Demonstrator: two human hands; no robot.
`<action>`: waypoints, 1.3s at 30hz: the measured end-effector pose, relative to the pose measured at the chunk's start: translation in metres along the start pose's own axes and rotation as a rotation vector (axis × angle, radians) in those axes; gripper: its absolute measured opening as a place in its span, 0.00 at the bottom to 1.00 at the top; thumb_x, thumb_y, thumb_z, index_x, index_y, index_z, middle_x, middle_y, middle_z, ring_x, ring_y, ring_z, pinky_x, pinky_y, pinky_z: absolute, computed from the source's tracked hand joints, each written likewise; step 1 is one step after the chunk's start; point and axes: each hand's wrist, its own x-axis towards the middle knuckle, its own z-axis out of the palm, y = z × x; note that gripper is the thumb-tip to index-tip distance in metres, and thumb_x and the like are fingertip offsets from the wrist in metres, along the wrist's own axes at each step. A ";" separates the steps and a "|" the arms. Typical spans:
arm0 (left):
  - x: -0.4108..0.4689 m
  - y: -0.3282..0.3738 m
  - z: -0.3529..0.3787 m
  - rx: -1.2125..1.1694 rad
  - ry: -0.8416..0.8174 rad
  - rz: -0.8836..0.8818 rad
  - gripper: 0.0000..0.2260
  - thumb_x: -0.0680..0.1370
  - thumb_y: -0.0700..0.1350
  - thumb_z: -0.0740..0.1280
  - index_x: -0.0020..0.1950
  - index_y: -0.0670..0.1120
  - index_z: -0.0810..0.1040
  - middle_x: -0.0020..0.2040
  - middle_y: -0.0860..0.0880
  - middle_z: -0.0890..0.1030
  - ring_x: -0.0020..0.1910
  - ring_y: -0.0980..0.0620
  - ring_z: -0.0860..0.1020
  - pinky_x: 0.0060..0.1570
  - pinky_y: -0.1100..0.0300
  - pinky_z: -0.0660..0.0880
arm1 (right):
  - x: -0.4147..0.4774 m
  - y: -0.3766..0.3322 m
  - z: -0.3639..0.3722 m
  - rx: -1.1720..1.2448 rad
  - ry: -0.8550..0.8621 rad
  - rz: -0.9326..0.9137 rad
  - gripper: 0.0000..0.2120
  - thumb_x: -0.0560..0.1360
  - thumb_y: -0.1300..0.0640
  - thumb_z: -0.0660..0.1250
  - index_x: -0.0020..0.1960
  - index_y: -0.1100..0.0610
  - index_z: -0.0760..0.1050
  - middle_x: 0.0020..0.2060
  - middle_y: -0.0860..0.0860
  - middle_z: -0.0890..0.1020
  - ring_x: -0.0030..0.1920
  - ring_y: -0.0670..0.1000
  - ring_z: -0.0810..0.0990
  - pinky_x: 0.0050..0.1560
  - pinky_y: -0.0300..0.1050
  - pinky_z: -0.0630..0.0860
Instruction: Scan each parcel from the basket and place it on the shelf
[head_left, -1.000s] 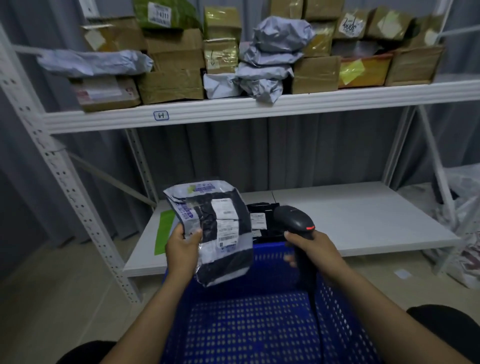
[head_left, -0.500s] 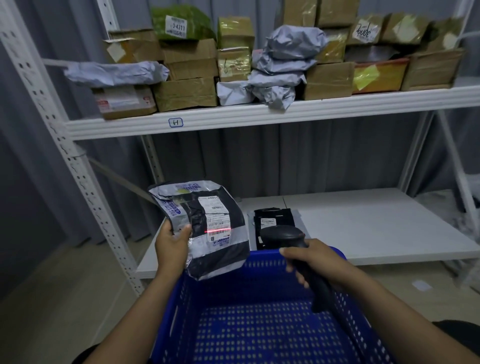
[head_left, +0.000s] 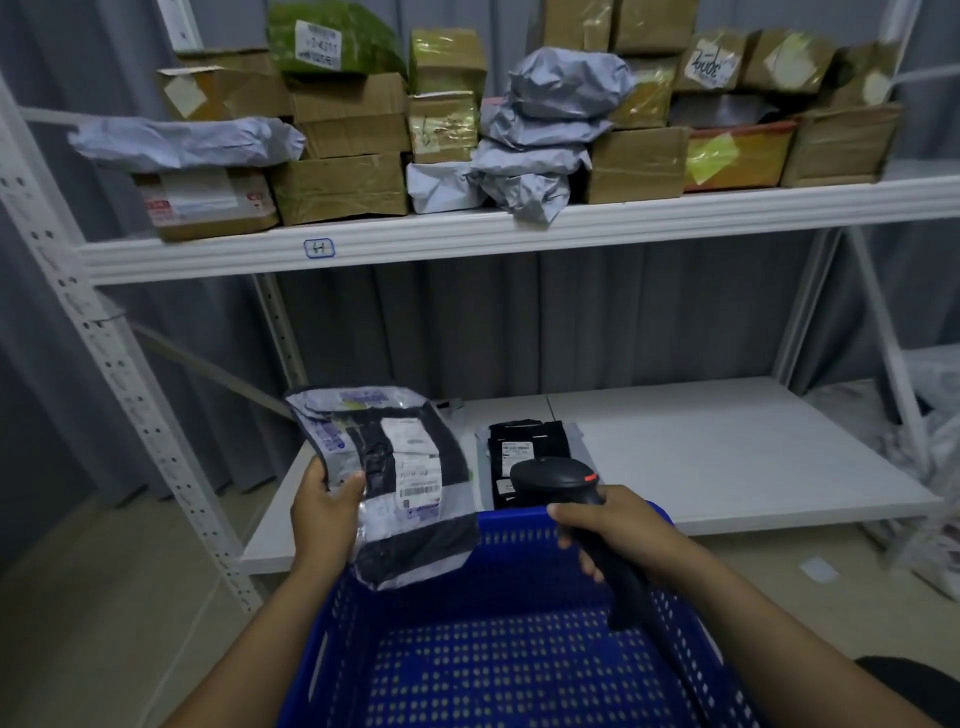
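While one black parcel (head_left: 524, 447) lies shelved, a second parcel (head_left: 400, 488), unshelved, is gripped in the left hand (head_left: 324, 514), the scanner (head_left: 553, 478) in the right hand (head_left: 621, 535).

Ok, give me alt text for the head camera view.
A person's left hand holds a grey plastic parcel while the right hand grips a black scanner, both above a blue basket. A black parcel lies on the lower shelf behind; the upper shelf holds cardboard boxes and grey mailers.
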 end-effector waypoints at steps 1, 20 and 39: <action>0.001 -0.006 0.005 0.019 -0.024 -0.012 0.16 0.77 0.37 0.66 0.64 0.45 0.75 0.53 0.48 0.80 0.51 0.48 0.79 0.46 0.59 0.71 | 0.005 0.005 -0.005 0.019 0.030 0.009 0.10 0.77 0.54 0.69 0.44 0.61 0.76 0.33 0.55 0.83 0.25 0.51 0.77 0.28 0.42 0.75; 0.103 -0.068 0.275 0.066 -0.354 -0.154 0.20 0.76 0.37 0.69 0.67 0.46 0.73 0.58 0.48 0.79 0.52 0.50 0.77 0.50 0.62 0.72 | 0.155 0.103 -0.139 0.239 0.390 0.189 0.09 0.76 0.58 0.70 0.44 0.64 0.77 0.33 0.58 0.81 0.25 0.53 0.75 0.26 0.43 0.73; 0.114 -0.235 0.375 1.179 -1.071 0.177 0.35 0.76 0.68 0.57 0.78 0.62 0.45 0.79 0.50 0.40 0.78 0.43 0.40 0.72 0.38 0.41 | 0.245 0.185 -0.141 0.115 0.398 0.249 0.11 0.75 0.56 0.70 0.40 0.64 0.78 0.27 0.56 0.81 0.23 0.53 0.76 0.27 0.43 0.74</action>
